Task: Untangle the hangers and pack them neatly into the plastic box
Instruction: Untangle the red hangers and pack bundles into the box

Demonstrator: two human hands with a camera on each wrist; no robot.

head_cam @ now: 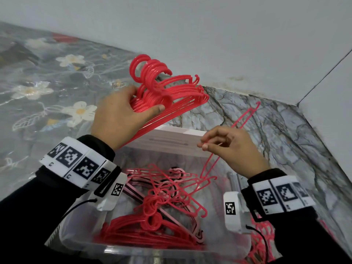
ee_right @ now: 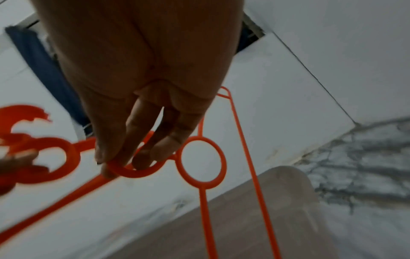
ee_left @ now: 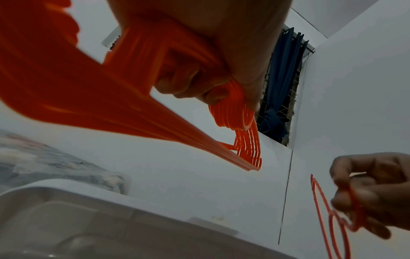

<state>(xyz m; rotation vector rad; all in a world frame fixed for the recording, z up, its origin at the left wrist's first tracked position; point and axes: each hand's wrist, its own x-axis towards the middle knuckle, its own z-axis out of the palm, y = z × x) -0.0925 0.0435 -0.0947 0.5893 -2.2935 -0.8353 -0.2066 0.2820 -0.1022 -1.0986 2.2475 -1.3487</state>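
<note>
A single thin red plastic hanger [head_cam: 242, 121] has been drawn clear of the tangled red and pink hangers [head_cam: 162, 193] lying loose in the clear plastic box [head_cam: 80, 242] below, so the step in hand looks like sorting — adding this one to the aligned stack of red plastic hangers [head_cam: 171, 92] held up over the box's far edge. The right hand [head_cam: 236, 147] pinches the single hanger's hook ring between thumb and fingertips [ee_right: 106, 157], its frame slanting up and away, well apart from the stack. The left hand [head_cam: 122, 119] is raised, fingers and thumb curled round the stack's necks — the next move likely calls for turning the lone hanger to match and sliding its hook alongside the others.
</note>
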